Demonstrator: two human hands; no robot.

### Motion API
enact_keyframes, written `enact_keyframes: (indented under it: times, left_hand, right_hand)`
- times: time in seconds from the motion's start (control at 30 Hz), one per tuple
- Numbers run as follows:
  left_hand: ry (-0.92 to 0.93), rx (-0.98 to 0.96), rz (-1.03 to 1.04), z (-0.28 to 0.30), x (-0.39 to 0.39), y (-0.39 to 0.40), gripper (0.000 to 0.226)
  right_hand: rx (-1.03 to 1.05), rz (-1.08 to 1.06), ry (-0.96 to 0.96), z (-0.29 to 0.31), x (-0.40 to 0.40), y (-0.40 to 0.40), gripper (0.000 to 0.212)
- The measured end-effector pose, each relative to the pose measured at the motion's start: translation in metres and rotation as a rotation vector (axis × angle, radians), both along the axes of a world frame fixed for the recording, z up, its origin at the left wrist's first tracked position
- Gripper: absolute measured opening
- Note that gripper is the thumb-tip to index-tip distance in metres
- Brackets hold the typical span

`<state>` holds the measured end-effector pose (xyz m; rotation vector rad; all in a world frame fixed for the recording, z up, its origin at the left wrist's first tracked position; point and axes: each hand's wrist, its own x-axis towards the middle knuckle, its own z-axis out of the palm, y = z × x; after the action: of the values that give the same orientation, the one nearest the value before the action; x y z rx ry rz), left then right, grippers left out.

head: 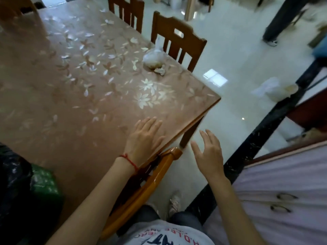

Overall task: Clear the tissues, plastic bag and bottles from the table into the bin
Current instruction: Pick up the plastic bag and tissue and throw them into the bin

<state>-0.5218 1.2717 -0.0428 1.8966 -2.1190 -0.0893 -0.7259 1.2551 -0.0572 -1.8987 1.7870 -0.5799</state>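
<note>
Clear plastic bag (152, 57) and crumpled tissue (160, 70) lie well ahead of both our hands; left hand (144, 138) nearer, flat, empty; right hand (208, 152) spread, empty.

Left hand (144, 137) flat on floral table (62, 96), right hand (208, 152) spread beside it, plastic bag (153, 56) and tissue (160, 70) near far edge

Blur smears the knotted plastic bag (152, 57) so its contents can't be told, the black bin bag (12, 183) and the counter (53, 85) run off the left edge, and the chair (141, 183) hides beneath the left forearm.
</note>
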Motion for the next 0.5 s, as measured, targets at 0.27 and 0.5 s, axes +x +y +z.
enact_keyframes:
  times: [0.27, 0.5]
  left_hand:
    - [0.060, 0.067, -0.255, -0.005, -0.081, -0.040, 0.050]
    - [0.041, 0.110, -0.408, -0.009, -0.155, -0.059, 0.053]
  right_hand:
    - [0.037, -0.300, -0.025, -0.007, -0.085, 0.028, 0.052]
    - [0.050, -0.495, -0.013, -0.012, -0.151, 0.041, 0.053]
